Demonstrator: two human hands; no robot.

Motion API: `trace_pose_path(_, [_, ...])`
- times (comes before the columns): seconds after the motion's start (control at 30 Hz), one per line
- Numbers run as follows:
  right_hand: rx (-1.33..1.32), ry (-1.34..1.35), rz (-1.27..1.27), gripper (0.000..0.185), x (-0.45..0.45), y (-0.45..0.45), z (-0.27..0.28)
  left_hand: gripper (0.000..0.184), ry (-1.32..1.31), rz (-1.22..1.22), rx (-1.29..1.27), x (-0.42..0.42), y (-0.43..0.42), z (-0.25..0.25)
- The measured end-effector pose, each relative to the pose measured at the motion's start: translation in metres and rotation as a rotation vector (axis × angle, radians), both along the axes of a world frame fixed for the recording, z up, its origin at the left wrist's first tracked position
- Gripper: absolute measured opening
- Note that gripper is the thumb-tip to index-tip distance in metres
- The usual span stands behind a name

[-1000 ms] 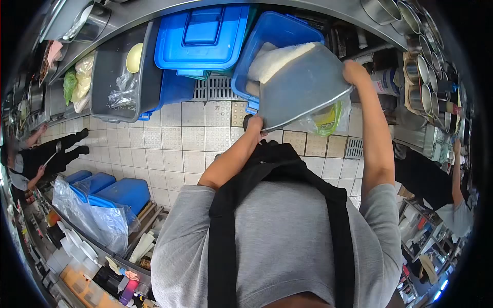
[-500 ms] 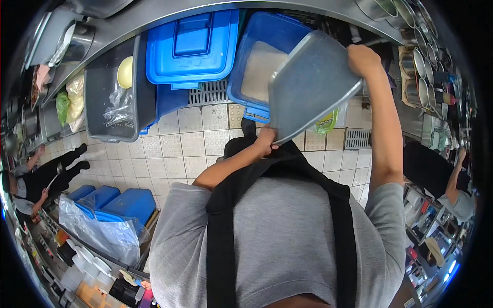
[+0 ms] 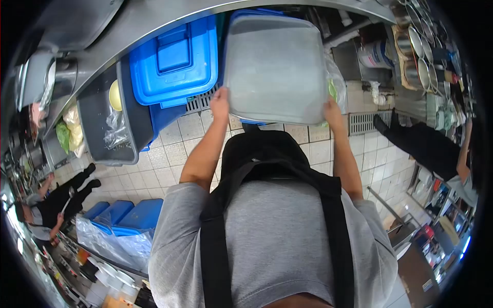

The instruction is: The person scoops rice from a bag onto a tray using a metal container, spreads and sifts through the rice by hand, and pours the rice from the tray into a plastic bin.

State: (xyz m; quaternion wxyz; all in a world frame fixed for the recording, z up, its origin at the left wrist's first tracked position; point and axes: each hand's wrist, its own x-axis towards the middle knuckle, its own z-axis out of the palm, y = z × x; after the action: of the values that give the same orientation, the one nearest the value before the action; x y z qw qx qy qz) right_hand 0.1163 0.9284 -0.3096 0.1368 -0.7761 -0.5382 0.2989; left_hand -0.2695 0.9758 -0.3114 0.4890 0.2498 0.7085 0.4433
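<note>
Both my hands hold a large grey plastic lid (image 3: 276,69) with rounded corners, level over a blue bin (image 3: 251,122). My left hand (image 3: 220,104) is closed on its near left edge. My right hand (image 3: 332,110) grips the near right corner, fingers partly hidden. Most of the bin is hidden beneath the lid, its contents included. Just left stands another bin with a blue lid (image 3: 174,61) on it.
A grey tub (image 3: 107,146) at the left holds a yellow bowl (image 3: 116,95) and clear plastic. A metal counter edge (image 3: 154,24) runs overhead. Plastic sheeting lies by blue bins (image 3: 136,215) behind left. One person (image 3: 49,210) stands left, another (image 3: 436,149) right.
The grey lid has swung from steeply tilted to level and now covers the bin's pale contents. My right hand came down to the near right corner; my left hand moved up and left.
</note>
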Motion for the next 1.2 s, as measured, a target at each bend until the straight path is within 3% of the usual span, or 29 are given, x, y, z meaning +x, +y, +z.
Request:
trace_pose_path(0.07, [0.024, 0.158, 0.007, 0.048, -0.012, -0.005, -0.058, 0.023, -0.049, 0.06, -0.118, -0.023, 0.006, -0.045])
trace_pose_path(0.1, [0.012, 0.157, 0.06, 0.047, -0.021, -0.003, -0.061, 0.019, -0.098, 0.144, -0.223, -0.029, 0.012, -0.058])
trace_pose_path(0.23, [-0.128, -0.182, 0.404, 0.042, -0.072, 0.014, -0.019, 0.017, -0.3, 0.274, -0.197, -0.025, -0.006, -0.055])
trace_pose_path(0.3, [-0.121, -0.243, 0.363, 0.039, -0.081, 0.015, -0.018, 0.024, -0.359, 0.193, -0.277, -0.037, -0.018, -0.082])
trace_pose_path(0.4, [-0.075, -0.281, 0.263, 0.035, -0.067, 0.007, -0.059, 0.024, -0.36, 0.156, -0.318, -0.02, -0.023, -0.064])
trace_pose_path(0.5, [0.096, 0.145, -0.07, 0.044, -0.003, -0.027, -0.195, 0.028, -0.298, 0.099, -0.334, -0.001, -0.023, -0.062])
trace_pose_path(0.63, [-0.222, 0.495, -0.646, 0.049, 0.035, -0.003, -0.24, 0.035, -0.177, 0.192, -0.258, 0.018, -0.028, -0.071])
trace_pose_path(0.7, [-0.26, 0.615, -0.877, 0.051, 0.05, 0.013, -0.279, 0.036, -0.048, 0.21, -0.214, 0.014, -0.036, -0.09])
trace_pose_path(0.77, [-0.256, 0.691, -1.065, 0.054, 0.063, 0.027, -0.317, 0.032, 0.097, 0.081, -0.175, 0.005, -0.047, -0.101])
trace_pose_path(0.83, [-0.22, 0.766, -1.181, 0.056, 0.076, 0.036, -0.356, 0.027, 0.076, 0.142, -0.166, -0.001, -0.05, -0.105])
trace_pose_path(0.9, [-0.1, 0.866, -1.119, 0.049, 0.101, 0.026, -0.434, 0.022, 0.156, 0.3, -0.191, 0.012, -0.043, -0.099])
trace_pose_path(0.93, [-0.081, 0.914, -1.112, 0.049, 0.103, 0.025, -0.449, 0.021, 0.18, 0.268, -0.159, 0.014, -0.043, -0.099])
trace_pose_path(1.07, [-0.024, 0.939, -0.998, 0.049, 0.096, 0.036, -0.447, 0.017, 0.303, 0.199, -0.144, -0.014, -0.064, -0.113])
trace_pose_path(1.2, [0.139, 0.708, -0.806, 0.049, 0.094, 0.065, -0.421, 0.017, 0.253, 0.201, -0.127, -0.008, -0.057, -0.108])
